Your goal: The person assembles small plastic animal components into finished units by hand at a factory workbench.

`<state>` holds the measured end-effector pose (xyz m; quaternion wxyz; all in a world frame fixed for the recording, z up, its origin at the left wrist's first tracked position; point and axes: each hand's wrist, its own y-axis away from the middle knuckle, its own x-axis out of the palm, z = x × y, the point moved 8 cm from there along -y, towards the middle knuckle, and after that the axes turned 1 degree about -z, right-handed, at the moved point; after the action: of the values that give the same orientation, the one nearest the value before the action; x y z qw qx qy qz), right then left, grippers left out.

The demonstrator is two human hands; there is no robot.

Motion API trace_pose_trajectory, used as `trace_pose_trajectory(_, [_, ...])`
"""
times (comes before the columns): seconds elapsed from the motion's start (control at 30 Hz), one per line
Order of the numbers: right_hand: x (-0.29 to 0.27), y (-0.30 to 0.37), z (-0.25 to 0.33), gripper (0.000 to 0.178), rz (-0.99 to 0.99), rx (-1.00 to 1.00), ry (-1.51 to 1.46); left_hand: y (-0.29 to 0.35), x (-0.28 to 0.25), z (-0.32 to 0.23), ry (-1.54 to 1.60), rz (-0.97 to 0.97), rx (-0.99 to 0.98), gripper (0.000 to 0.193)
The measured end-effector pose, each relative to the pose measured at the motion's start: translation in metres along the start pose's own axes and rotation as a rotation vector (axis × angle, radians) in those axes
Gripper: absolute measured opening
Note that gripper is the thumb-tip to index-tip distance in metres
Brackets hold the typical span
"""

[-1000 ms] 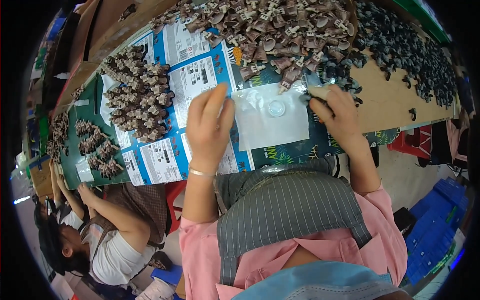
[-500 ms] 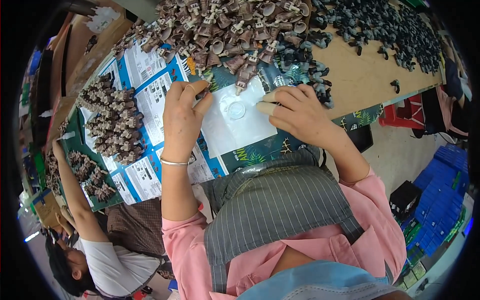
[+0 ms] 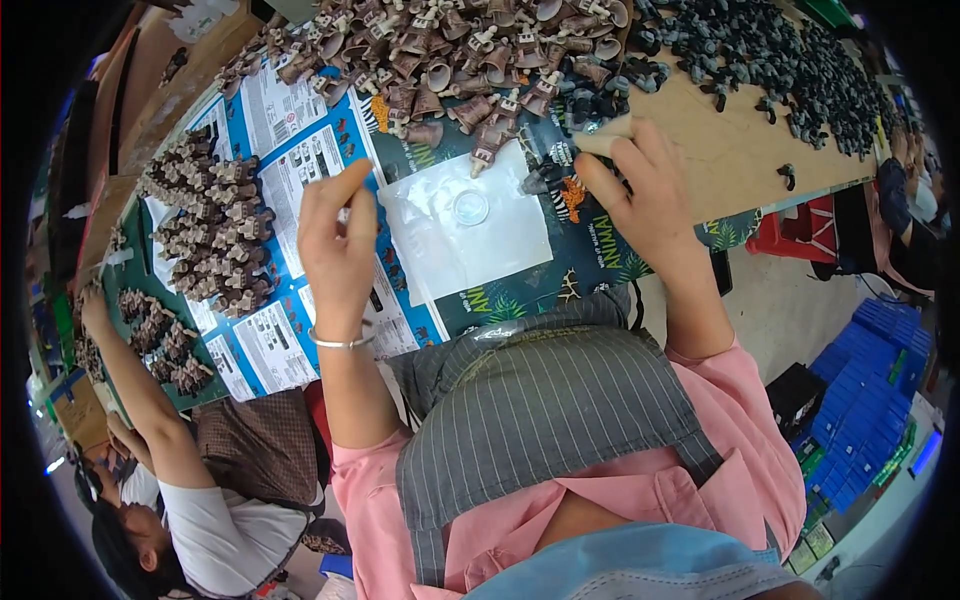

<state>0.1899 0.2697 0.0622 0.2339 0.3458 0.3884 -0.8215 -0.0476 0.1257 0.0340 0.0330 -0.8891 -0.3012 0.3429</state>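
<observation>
A glossy white square sheet (image 3: 500,250) lies in front of me, with a small clear round disc (image 3: 471,208) on it. My left hand (image 3: 338,245) hovers left of the sheet, index finger and thumb stretched out and apart, nothing visible between them. My right hand (image 3: 640,195) is over the right side, thumb and fingers spread; pale covers sit on some fingertips, which reach the near edge of the small grey-black figure parts (image 3: 605,105). One dark grey part (image 3: 543,179) lies by the sheet's upper right corner. A brown figure piece (image 3: 491,148) touches the sheet's top edge.
A heap of brown and cream figure pieces (image 3: 440,60) fills the far side. More grey-black parts (image 3: 770,70) spread over the board at right. Assembled brown figures (image 3: 215,225) stand in rows at left. A co-worker's arm (image 3: 140,380) reaches in at lower left.
My left hand has drawn back left off the sheet, and the small dark piece at its fingertips is no longer seen there. My right hand has moved up and right, uncovering the dark grey part.
</observation>
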Motion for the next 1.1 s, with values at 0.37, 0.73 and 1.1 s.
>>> trace_pose_trajectory(0.37, [0.027, 0.02, 0.007, 0.026, 0.127, 0.004, 0.222, -0.024, 0.013, -0.031, -0.062, -0.025, 0.297, 0.03])
trace_pose_trajectory(0.73, [0.025, 0.01, 0.037, 0.017, 0.233, 0.012, -0.073, -0.026, 0.039, -0.007, -0.032, 0.205, 0.061, 0.036])
trace_pose_trajectory(1.1, [0.052, -0.004, 0.08, 0.014, 0.247, -0.321, 0.139, 0.055, -0.003, 0.046, 0.807, -0.084, -0.485, 0.041])
